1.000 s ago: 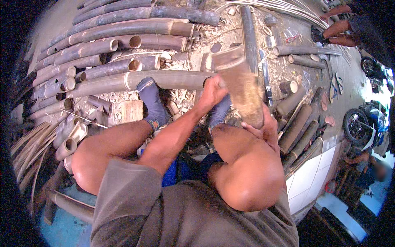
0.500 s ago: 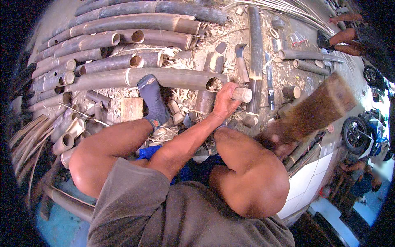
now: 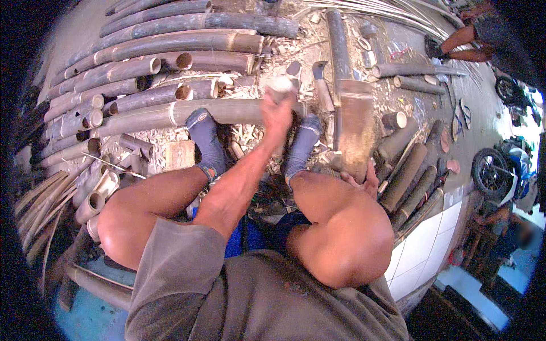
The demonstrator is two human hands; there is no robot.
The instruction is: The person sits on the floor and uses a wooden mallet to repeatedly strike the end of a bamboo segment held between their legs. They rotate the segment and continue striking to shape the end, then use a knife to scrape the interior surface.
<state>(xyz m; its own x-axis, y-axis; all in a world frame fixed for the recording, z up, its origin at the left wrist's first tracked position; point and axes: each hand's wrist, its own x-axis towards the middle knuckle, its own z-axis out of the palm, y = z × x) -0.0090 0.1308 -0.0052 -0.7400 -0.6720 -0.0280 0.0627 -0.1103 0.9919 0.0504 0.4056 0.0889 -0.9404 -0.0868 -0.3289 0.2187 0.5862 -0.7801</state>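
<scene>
The person sat low among cut bamboo, knees wide, both feet in blue socks braced against a long bamboo pole that lay across the ground in front. The left hand was closed around a short pale bamboo piece, held up on end just above that pole, fingers wrapped tight on it. The right hand sat beside the right knee, gripping the lower end of a broad wooden mallet whose blurred head stood just right of the right foot; the fingers were curled on it. Stacked bamboo poles filled the ground toward the far left edge, short cut sections lay to the right of the mallet, and a motorbike wheel showed near the right edge
</scene>
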